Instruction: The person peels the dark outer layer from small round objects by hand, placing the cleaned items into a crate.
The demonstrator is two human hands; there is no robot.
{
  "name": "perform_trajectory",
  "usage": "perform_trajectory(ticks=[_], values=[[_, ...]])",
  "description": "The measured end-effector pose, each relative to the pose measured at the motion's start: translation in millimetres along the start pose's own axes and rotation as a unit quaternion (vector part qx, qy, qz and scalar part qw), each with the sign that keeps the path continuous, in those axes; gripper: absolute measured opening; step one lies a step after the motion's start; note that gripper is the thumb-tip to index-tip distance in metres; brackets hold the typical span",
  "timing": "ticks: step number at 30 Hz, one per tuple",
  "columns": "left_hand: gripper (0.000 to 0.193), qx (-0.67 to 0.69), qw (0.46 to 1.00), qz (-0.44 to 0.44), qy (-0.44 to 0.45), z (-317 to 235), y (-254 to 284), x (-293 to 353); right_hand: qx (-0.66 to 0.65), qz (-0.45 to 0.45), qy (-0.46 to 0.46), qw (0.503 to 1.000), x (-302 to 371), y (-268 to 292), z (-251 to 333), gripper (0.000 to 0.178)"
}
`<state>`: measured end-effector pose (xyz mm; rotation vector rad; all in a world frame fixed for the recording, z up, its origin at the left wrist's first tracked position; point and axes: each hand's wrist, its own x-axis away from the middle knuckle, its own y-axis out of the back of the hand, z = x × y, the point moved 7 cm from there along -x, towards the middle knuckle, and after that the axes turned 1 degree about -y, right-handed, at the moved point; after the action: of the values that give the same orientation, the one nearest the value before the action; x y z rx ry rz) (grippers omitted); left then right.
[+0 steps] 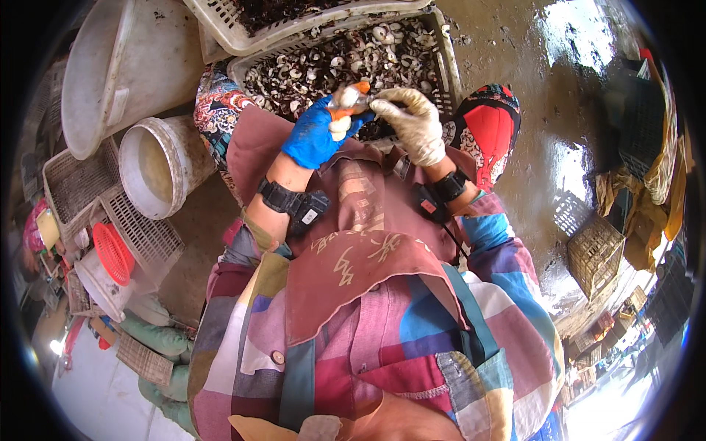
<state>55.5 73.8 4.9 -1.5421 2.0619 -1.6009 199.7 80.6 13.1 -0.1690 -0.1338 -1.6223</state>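
Observation:
My left hand [318,132], in a blue glove with whitish and orange coverings at the fingertips, is closed around a small greyish, shell-like piece [358,104]. Right beside it, my right hand [413,125] wears a soiled white glove. Its fingers are pinched together at that piece; whatever lies between them is too small or hidden to name. Both hands are held over the near edge of a pale plastic crate [450,67], which is filled with shells [346,62] and dark bits.
Another pale crate [220,28] with dark contents overlaps the far side. To the left stand a large whitish tub [92,81], a white bucket [176,187], slatted baskets [143,228] and a red colander [112,253]. Wet floor [507,44] and a beige crate [596,253] are on the right.

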Motion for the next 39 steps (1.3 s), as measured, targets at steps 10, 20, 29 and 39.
perform_trajectory(ticks=[10,20,29,39], values=[[0.02,-0.054,0.995,-0.047,0.069,10,25,1,-0.043,0.037,-0.09,0.994,2,0,-20,0.018],[0.028,-0.018,0.996,-0.038,0.072,14,34,5,0.034,0.026,-0.103,0.994,-7,5,-27,0.019],[0.026,-0.052,0.995,-0.037,0.083,9,28,12,0.109,0.034,-0.124,0.986,-15,11,-35,0.021],[0.03,0.09,0.987,0.067,0.117,21,39,10,0.088,0.04,-0.141,0.985,-15,20,-33,0.026]])
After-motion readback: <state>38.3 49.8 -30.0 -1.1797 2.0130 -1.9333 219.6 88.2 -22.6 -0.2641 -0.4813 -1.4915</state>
